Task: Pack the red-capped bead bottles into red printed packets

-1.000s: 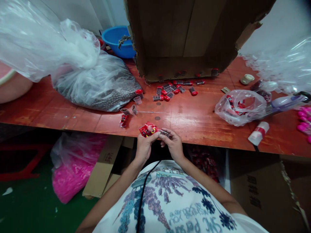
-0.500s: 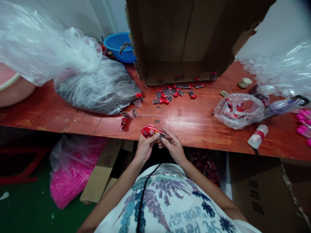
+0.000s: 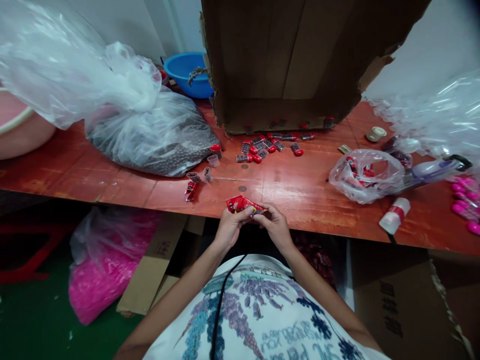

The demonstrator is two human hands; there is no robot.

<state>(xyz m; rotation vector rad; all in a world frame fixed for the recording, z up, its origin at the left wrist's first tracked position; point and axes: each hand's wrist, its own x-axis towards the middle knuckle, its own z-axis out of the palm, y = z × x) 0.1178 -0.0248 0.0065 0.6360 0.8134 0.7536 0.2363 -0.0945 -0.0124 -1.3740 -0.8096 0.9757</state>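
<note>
A red printed plastic packet is held over the table's front edge. My left hand grips its near side, thumb on top. My right hand pinches the packet's right end, where the fingers partly hide it. To the left on the table lies another small red packet, beside small clear cups with dark contents. A thin stick lies just beyond my hands. Farther back are several small clear tubes with red caps, filled with dark beads.
A large cardboard box stands at the back. On the left sit a bag of dark beads and a blue basin. To the right are a plastic bag of red packets and a white roll.
My hands and the packet have shifted slightly right in the view, and the camera has turned a little. My fingers stay on the packet.
</note>
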